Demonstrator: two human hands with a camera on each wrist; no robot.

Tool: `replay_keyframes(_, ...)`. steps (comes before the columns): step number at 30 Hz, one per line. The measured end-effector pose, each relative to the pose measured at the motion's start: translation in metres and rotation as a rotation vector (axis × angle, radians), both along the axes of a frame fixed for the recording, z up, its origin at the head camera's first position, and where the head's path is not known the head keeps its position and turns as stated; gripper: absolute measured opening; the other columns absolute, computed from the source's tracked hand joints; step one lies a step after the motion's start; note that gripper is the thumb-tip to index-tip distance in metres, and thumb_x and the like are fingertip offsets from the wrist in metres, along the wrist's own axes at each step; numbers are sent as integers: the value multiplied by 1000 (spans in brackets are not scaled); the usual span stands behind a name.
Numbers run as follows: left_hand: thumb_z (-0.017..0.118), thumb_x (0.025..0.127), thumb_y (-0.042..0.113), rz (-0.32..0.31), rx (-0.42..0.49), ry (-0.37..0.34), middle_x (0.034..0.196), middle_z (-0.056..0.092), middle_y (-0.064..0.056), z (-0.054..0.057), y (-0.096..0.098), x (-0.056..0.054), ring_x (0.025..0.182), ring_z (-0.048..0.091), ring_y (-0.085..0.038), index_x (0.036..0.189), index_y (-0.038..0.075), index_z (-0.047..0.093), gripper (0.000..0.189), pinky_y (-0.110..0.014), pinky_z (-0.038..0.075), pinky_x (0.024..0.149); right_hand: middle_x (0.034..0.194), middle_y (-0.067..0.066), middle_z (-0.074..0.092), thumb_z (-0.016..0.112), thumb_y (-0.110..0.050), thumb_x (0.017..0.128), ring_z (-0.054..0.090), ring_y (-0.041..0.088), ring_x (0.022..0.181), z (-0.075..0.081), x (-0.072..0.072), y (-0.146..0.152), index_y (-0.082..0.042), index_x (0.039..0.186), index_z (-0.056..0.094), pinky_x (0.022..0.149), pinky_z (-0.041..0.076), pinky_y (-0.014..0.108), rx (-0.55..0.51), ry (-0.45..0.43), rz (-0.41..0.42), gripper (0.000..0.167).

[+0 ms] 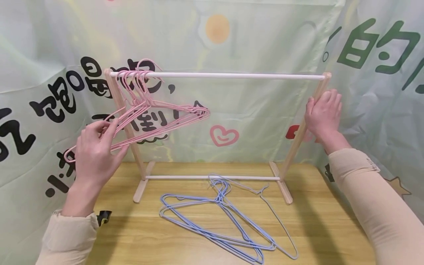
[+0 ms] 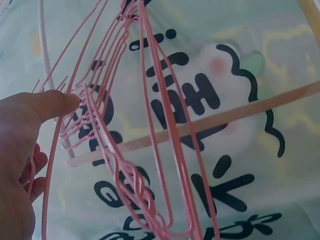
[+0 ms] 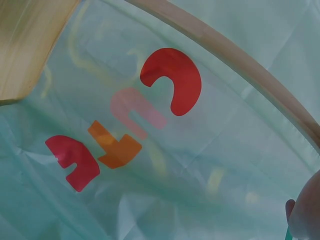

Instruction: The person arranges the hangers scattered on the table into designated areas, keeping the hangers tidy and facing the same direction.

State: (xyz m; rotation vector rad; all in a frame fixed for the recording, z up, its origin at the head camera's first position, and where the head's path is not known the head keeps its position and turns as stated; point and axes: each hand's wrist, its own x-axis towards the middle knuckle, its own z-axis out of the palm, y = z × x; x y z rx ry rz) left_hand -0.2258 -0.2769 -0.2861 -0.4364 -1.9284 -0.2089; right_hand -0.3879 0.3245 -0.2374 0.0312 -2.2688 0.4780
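Note:
Several pink hangers (image 1: pixel 145 102) hang from the white top rod (image 1: pixel 215 76) of a small wooden rack, bunched near its left end. My left hand (image 1: pixel 96 147) pinches a pink hanger at the left side of the bunch, thumb and fingers curled round the wire. One pink hook (image 1: pixel 149 60) rises above the rod, higher than the others. In the left wrist view the thumb (image 2: pixel 62 104) lies against the pink wires. My right hand (image 1: pixel 324 114) grips the rack's right post (image 1: pixel 299 143) below its top; the right wrist view shows only a bit of that hand.
Several blue hangers (image 1: pixel 219 200) lie in an overlapping pile on the wooden table (image 1: pixel 132 235), in front of the rack's lower white rod (image 1: pixel 185 177). A printed cloth (image 1: pixel 265 110) hangs behind the rack and at both sides. A small dark object (image 1: pixel 104 217) shows beside the left sleeve.

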Motion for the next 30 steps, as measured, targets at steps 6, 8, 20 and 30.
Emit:
replay_keyframes(6,90,68,2,-4,4,1,125,55,-31,-4,8,-15,97,53,-50,141,-1,60,79,-59,43,77,119,31,37,33,-31,105,34,47,108,1,0,0,11,111,39,90,30,56,2,5,1,43)
replay_keyframes(8,90,69,1,9,5,-7,125,54,-31,-7,9,-19,99,53,-50,142,-1,60,79,-59,43,78,119,31,37,34,-31,105,34,48,109,1,0,0,11,111,39,90,30,57,3,6,0,43)
replay_keyframes(20,90,66,-6,55,-1,-49,124,56,-28,-26,11,-35,103,54,-47,141,0,59,81,-59,46,83,118,30,37,33,-32,106,35,47,109,0,1,-1,10,113,39,89,32,56,2,-20,-7,44)
replay_keyframes(30,82,74,-2,51,33,28,120,52,-33,-43,8,-48,101,51,-51,140,-5,57,71,-58,44,86,118,30,37,32,-32,106,35,47,109,1,2,-1,10,112,39,89,31,57,-2,-21,-12,43)
